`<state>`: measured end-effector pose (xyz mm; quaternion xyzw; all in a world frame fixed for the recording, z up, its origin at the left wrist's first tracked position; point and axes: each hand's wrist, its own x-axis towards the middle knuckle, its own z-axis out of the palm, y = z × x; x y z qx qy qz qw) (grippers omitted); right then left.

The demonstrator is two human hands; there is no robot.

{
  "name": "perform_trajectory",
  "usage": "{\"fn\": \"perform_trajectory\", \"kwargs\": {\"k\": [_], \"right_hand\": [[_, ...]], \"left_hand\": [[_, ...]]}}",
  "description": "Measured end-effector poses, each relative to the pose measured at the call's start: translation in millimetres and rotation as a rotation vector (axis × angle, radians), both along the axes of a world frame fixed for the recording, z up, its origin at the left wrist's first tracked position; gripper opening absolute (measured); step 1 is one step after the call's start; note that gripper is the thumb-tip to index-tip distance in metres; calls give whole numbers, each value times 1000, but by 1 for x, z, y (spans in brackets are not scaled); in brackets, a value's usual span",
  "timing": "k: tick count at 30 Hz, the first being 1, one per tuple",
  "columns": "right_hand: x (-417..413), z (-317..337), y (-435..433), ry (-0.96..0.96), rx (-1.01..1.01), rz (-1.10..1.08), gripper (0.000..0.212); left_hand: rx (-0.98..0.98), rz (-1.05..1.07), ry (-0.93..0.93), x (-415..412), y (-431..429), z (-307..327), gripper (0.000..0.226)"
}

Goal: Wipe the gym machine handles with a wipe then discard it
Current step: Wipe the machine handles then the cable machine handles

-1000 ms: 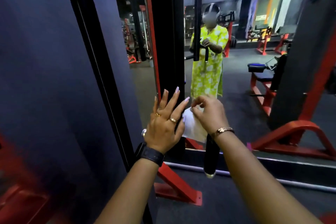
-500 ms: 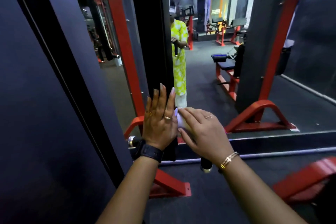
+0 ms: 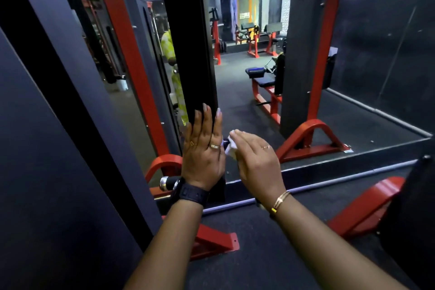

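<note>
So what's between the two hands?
In the head view, the white wipe sits between the left hand and right hand, which holds it.

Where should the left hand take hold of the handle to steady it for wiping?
Probably the black grip just right of the chrome end cap, coming from above: the handle lies roughly level there, low beside the left hand. The right hand holds the wipe.

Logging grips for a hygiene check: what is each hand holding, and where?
Right hand holds the wipe bunched under its fingers; one edge pokes out. Left hand is flat, holding nothing.
</note>
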<state>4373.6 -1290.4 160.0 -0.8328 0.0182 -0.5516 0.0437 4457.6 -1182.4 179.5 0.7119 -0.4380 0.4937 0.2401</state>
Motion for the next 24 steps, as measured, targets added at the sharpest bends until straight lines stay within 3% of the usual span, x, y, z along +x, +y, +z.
{"fn": "perform_trajectory", "kwargs": {"k": [3, 9, 13, 16, 24], "right_hand": [[6, 24, 18, 64, 112, -14, 28], [-4, -21, -7, 28, -281, -77, 37], [-12, -30, -19, -52, -32, -162, 36], [-2, -9, -6, 12, 47, -110, 36], [-5, -23, -3, 52, -227, -86, 40]], "left_hand": [[4, 5, 36, 1, -2, 0, 58], [-28, 9, 13, 4, -5, -5, 65], [-50, -43, 16, 1, -7, -6, 78], [-64, -53, 19, 2, -7, -9, 82], [-130, -66, 20, 0, -12, -12, 76]]}}
